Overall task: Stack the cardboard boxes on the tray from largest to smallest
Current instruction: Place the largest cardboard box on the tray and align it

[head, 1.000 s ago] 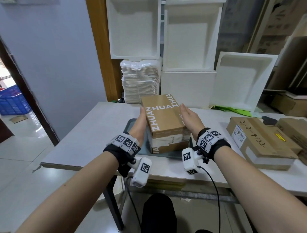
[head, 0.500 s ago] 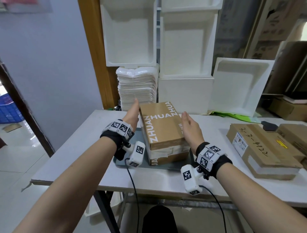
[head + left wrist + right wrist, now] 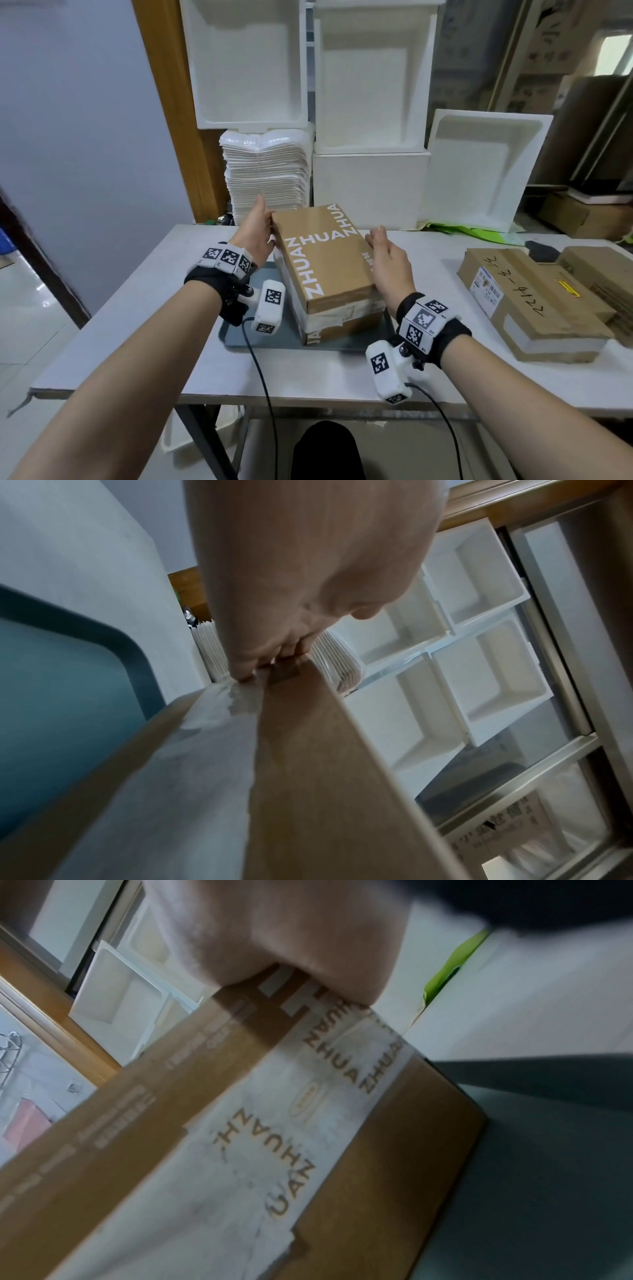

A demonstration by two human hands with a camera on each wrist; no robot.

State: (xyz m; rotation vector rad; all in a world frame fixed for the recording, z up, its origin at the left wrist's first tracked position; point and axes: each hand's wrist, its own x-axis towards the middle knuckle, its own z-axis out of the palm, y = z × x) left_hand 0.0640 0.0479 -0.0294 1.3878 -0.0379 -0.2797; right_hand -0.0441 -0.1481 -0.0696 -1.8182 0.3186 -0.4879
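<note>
The left hand (image 3: 255,229) grips the far left corner of the top box (image 3: 323,257), fingertips (image 3: 294,649) curled against its edge. That box lies on a taped lower box (image 3: 342,320) on the grey tray (image 3: 236,337). The right hand (image 3: 390,265) presses its right side, fingers half curled. More cardboard boxes (image 3: 534,301) lie at the right of the white table (image 3: 137,342), with foam crates (image 3: 370,85) behind.

White foam trays (image 3: 373,85) stand behind the table (image 3: 137,308).

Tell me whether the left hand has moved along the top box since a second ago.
Yes. The left hand has slid away from the person along the top box, from its near-left side to its far-left corner.
</note>
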